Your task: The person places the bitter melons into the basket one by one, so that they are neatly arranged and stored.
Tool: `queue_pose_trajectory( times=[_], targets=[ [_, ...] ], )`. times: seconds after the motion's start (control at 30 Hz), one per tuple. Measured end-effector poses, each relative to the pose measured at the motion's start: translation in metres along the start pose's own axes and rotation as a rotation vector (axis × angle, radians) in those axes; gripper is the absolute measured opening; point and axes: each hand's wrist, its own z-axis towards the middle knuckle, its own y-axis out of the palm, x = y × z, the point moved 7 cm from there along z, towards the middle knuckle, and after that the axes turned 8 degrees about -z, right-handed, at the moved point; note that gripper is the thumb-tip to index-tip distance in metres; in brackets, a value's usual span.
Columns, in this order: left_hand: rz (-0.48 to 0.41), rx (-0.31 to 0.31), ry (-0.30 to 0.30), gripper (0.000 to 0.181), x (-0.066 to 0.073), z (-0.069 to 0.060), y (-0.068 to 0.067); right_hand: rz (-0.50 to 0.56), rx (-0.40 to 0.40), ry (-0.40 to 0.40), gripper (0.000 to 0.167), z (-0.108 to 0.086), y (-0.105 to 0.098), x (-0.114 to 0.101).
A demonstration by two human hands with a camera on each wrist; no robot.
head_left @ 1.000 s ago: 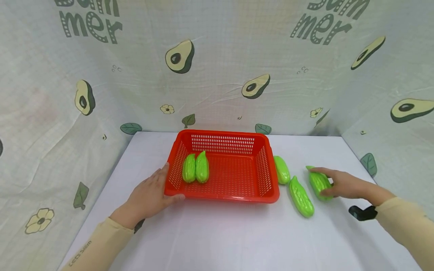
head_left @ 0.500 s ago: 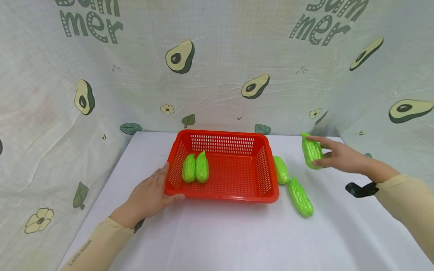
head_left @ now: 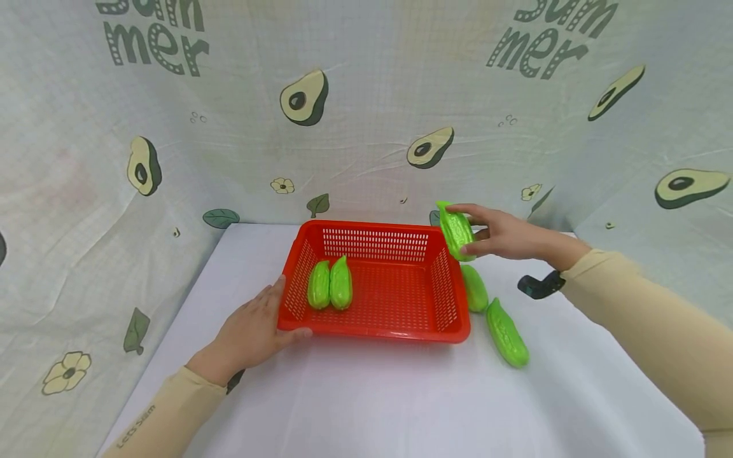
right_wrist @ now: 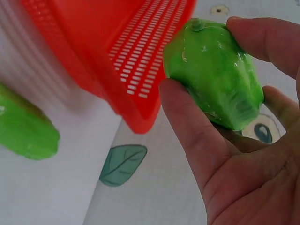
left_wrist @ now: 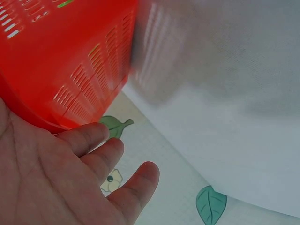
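A red plastic basket (head_left: pixel 375 332) stands on the white table, with two green vegetable-shaped pieces (head_left: pixel 341 284) side by side in its left part. My right hand (head_left: pixel 506 234) pinches another green piece (head_left: pixel 456 233) between thumb and fingers, raised at the basket's back right corner; the right wrist view shows this piece (right_wrist: pixel 213 70) close up. My left hand (head_left: pixel 252 327) rests against the basket's left front corner, its fingers fairly straight; in the left wrist view the fingers (left_wrist: pixel 129 190) touch or lie by the red wall (left_wrist: pixel 51 89).
Right of the basket lie two more green pieces on the table, one (head_left: pixel 474 289) against its right wall and one (head_left: pixel 507 334) nearer the front. A patterned cloth (head_left: pixel 366 95) hangs behind and at both sides of the table (head_left: pixel 366 401).
My right hand has lifted the green piece off the table at the right and carried it up and leftward to the basket's back right corner. The left hand and basket have hardly moved.
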Motion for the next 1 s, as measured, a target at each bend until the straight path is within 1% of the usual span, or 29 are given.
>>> queue_pose_trajectory(
  times=[0.1, 0.23, 0.33, 0.5, 0.67, 0.8, 0.87, 1.0],
  targets=[
    [0.0, 0.001, -0.002, 0.123, 0.0, 0.0, 0.0, 0.002, -0.033, -0.013, 0.081, 0.023, 0.012, -0.009],
    [0.001, 0.0, -0.007, 0.123, -0.001, 0.0, 0.001, -0.049, -0.053, -0.032, 0.082, 0.05, 0.027, -0.021],
    [0.002, -0.003, -0.007, 0.123, -0.002, 0.0, 0.002, -0.087, -0.071, -0.036, 0.083, 0.066, 0.038, -0.029],
    [0.005, -0.008, 0.0, 0.123, -0.002, 0.001, 0.003, -0.086, -0.126, -0.021, 0.082, 0.089, 0.058, -0.037],
    [0.008, -0.007, -0.001, 0.122, -0.002, 0.001, 0.002, -0.053, -0.182, -0.009, 0.081, 0.106, 0.079, -0.04],
    [0.008, -0.007, -0.003, 0.122, -0.002, 0.001, 0.002, 0.035, -0.219, 0.019, 0.078, 0.116, 0.093, -0.042],
    [0.007, -0.006, -0.003, 0.122, -0.001, 0.001, 0.002, 0.056, -0.229, 0.028, 0.078, 0.12, 0.099, -0.042],
    [0.007, -0.007, -0.003, 0.122, -0.002, 0.001, 0.003, 0.02, -0.243, 0.033, 0.08, 0.127, 0.108, -0.043]
  ],
)
